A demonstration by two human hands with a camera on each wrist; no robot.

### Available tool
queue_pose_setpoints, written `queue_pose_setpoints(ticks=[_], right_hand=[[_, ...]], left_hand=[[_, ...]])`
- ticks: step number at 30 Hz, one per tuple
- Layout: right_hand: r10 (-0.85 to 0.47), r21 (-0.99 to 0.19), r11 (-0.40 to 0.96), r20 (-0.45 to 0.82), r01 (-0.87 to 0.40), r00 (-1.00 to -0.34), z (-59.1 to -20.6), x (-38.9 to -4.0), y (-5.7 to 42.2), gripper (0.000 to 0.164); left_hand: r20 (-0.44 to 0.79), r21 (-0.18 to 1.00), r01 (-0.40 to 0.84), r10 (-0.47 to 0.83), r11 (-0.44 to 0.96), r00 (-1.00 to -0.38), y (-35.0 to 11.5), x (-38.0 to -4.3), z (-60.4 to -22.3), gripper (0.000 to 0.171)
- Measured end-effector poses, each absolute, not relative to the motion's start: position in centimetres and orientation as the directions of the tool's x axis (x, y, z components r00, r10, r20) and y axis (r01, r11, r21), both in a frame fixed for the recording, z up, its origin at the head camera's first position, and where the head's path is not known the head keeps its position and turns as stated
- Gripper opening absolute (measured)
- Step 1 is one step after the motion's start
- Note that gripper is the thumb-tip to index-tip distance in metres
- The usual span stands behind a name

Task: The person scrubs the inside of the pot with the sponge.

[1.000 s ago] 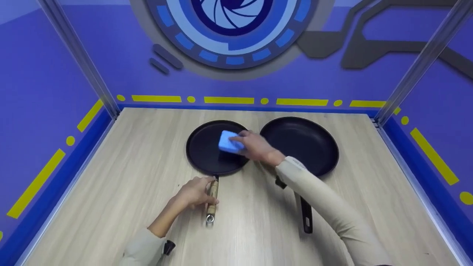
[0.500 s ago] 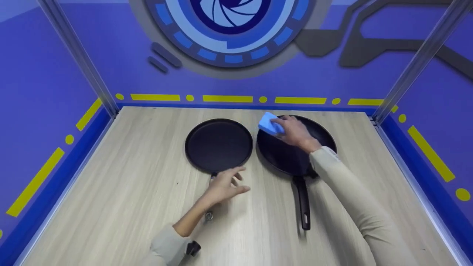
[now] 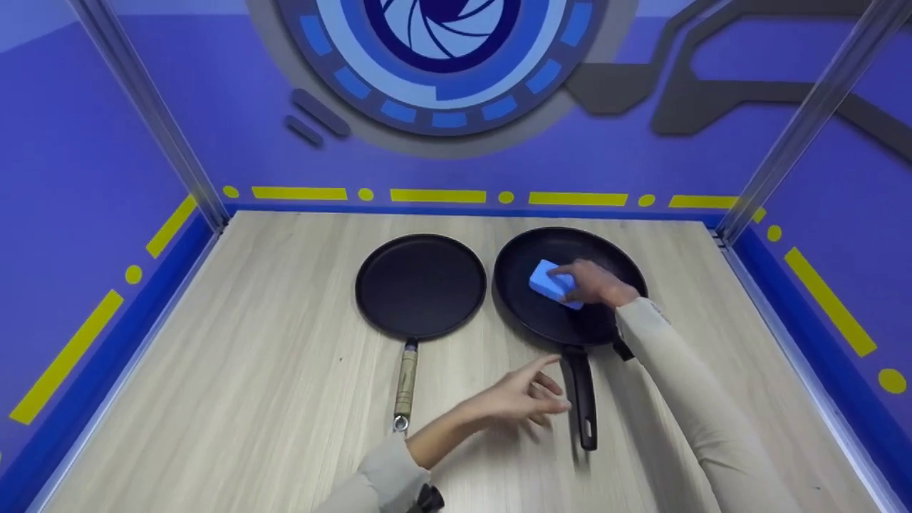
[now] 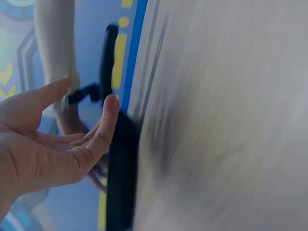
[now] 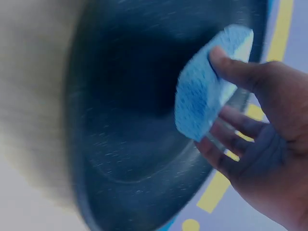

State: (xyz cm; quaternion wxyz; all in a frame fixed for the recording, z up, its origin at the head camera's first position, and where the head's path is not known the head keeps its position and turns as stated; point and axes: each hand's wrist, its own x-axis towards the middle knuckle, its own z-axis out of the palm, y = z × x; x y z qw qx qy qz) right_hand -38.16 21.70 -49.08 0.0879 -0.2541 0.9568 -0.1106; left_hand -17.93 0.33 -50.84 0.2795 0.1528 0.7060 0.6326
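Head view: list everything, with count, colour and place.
Left pan: 1, black with tan handle, left of centre
Right pan: 1, black, beside left pan
Sponge: 1, blue, over right pan
Table: 1, pale wood, under pans
Walls: 3, patterned blue-purple, back and sides
Posts: 2, silver, back corners
Sleeves: 2, beige, from bottom edge
Wrist gadgets: 2, black, at sleeve ends
Left grip: 1, bare, beside right pan's handle
Right grip: 1, bare, holding sponge
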Motion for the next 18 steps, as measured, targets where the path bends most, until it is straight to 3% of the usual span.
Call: queue_pose_setpoints(ticks=[7,12,18], right_hand=[[-0.534,-0.285,0.829,-0.149,-0.481,-0.832,-49.6,-38.6,22.0,0.061],[-0.552,-0.244,0.824,-0.145,-0.511,-0.821,-49.5,-39.2,22.1,0.063],[-0.538,-0.112,0.841,-0.079,-0.529,-0.839,-49.5,-40.1,22.2,0.062]], left_hand=[[-0.29,0.943,-0.329,0.633,0.059,-0.718,2.8,-17.7,-52.2,0.076],[-0.296,0.928,-0.372,0.611,0.003,-0.734,3.8,-17.6,-52.6,0.071],[-0.292,0.91,-0.407,0.574,-0.079,-0.765,4.7,-17.4,-53.0,0.06]])
